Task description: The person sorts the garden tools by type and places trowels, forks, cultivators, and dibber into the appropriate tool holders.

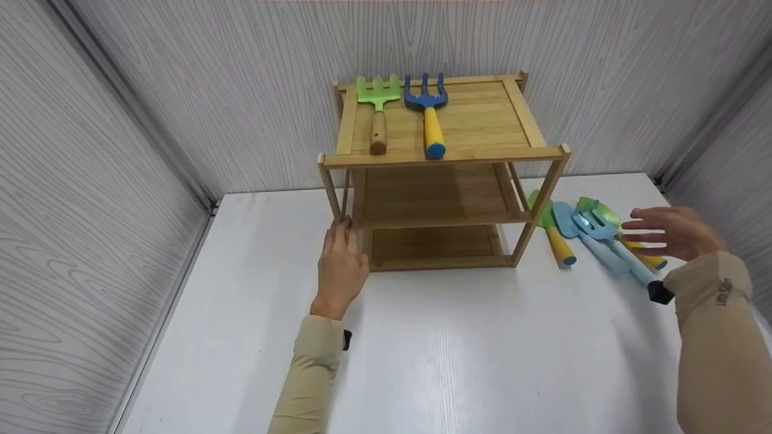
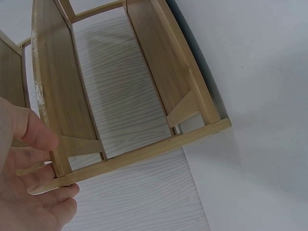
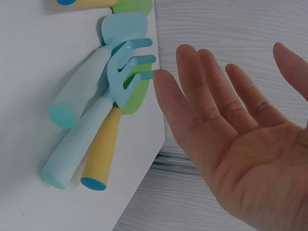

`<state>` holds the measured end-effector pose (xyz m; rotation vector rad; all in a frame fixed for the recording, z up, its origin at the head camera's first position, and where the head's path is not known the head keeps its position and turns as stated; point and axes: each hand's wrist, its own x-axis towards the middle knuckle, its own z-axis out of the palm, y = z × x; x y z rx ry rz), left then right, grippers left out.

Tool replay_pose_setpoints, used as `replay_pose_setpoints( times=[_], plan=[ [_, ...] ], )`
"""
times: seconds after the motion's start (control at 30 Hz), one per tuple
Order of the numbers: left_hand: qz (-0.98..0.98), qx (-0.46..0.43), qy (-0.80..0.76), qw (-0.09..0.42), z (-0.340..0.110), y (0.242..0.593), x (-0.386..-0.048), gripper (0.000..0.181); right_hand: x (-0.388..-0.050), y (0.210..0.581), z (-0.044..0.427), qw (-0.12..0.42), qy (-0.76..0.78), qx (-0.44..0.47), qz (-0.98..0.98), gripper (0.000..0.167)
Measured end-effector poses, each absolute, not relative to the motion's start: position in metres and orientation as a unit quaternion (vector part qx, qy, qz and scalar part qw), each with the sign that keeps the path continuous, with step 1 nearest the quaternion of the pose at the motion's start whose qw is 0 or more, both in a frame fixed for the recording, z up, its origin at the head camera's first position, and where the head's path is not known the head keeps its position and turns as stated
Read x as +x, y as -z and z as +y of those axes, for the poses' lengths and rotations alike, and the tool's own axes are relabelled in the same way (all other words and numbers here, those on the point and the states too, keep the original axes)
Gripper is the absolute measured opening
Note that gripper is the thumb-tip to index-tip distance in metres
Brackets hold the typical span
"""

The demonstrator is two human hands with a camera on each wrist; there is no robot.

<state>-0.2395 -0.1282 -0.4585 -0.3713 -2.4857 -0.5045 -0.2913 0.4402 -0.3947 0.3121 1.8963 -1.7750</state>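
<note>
My left hand [image 1: 342, 268] grips the left front post of a three-tier wooden rack [image 1: 482, 126], at the middle shelf. In the left wrist view its thumb and fingers [image 2: 41, 137] curl round that corner. Over at the right, my right hand [image 1: 675, 232] is held with fingers extended and nothing in it. Beside it lies a pile of toy garden tools: a light blue hand fork [image 3: 91, 127], a light blue shovel [image 3: 79, 86] and a yellow-handled green tool [image 3: 102, 154] partly under the fork. Another yellow-handled green tool [image 1: 561, 247] lies closer to the rack.
On the rack's top shelf lie a green hand fork [image 1: 379, 102] with a wooden handle and a blue hand fork [image 1: 432, 123] with a yellow handle. The rack stands on a white table [image 1: 440, 349], with wood-grain panels [image 1: 271, 90] behind and at both sides.
</note>
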Motion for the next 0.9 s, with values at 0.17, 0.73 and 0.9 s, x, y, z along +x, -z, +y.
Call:
replay_pose_setpoints(
  times=[0.17, 0.73, 0.9],
  plan=[
    [-0.933, -0.136, 0.188, 0.275, -0.127, 0.457, -0.239, 0.050, -0.287, 0.402, 0.449, 0.260, 0.636, 0.133, 0.714, 0.022],
    [-0.932, -0.141, 0.179, 0.281, -0.127, 0.457, -0.238, 0.050, -0.272, 0.430, 0.464, 0.270, 0.690, 0.155, 0.653, 0.019],
    [-0.930, -0.143, 0.176, 0.288, -0.128, 0.458, -0.239, 0.051, -0.270, 0.434, 0.467, 0.269, 0.687, 0.156, 0.657, 0.017]
  ],
)
